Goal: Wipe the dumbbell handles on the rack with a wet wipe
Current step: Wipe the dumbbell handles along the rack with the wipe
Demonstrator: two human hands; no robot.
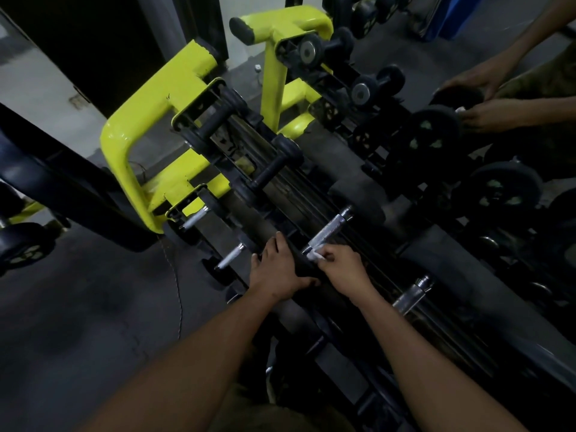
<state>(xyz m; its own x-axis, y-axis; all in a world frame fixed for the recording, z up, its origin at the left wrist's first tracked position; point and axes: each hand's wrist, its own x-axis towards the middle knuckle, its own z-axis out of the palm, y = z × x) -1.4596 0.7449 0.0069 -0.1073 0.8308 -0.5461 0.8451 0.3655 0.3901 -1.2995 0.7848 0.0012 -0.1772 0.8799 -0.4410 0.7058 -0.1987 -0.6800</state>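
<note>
A dumbbell with a knurled silver handle [330, 230] lies across the top tier of the rack [311, 194]. My right hand [344, 268] pinches a small white wet wipe [318, 256] against the near end of that handle. My left hand [277, 269] grips the dumbbell's black near head [304, 266], fingers over its top. Another silver handle [411, 294] lies to the right, and two more silver handles [230, 257] show on the lower tier at the left.
The rack's yellow-green frame [146, 120] rises at the left and back. Black rubber dumbbells [271, 169] rest further along the top tier. A second person's hands [480, 98] work on large black dumbbells at the upper right. A dark bench [46, 182] stands left.
</note>
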